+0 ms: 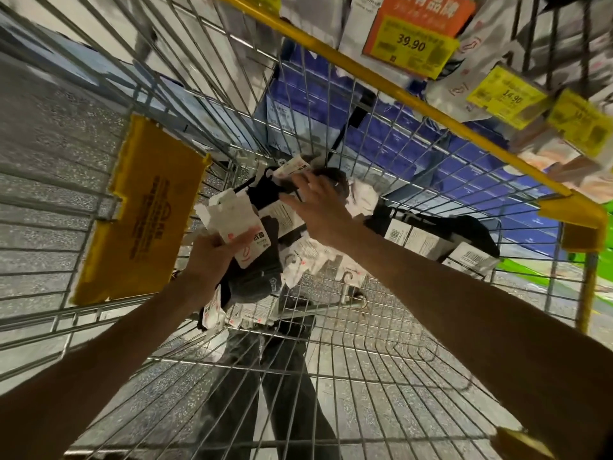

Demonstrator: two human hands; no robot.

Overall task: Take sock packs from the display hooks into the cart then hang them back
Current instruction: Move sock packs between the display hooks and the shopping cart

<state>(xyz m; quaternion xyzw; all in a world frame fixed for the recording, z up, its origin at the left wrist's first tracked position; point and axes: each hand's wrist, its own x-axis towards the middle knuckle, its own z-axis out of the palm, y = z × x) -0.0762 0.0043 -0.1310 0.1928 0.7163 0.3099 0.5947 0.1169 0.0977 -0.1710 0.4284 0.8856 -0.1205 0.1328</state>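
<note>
Two hands reaching down into the cart (pixel 331 376), sorting loose socks (pixel 318 260) piled on its wire floor. Left hand (pixel 212 257) clasping a pack (pixel 242 227) by its white card header, thumb across the front, lifting it clear of the heap, probably to keep the hanger end free for a hook. Right hand (pixel 318 210) hovering spread and unclenched above a black pack (pixel 265 190), gripping nothing, seemingly picking out the next one. More packs lying tangled under both hands and off to the right, barcodes up, overlapping. Standing in the way: the yellow rim (pixel 365 74) and tall wire sides, forcing both arms in from above. Hanging beyond the rim, price tags (pixel 411 44) and shelf stock; hooks themselves not clearly showing, motion blur hiding detail there. Yellow flap (pixel 146 210) lying against the left wall.
</note>
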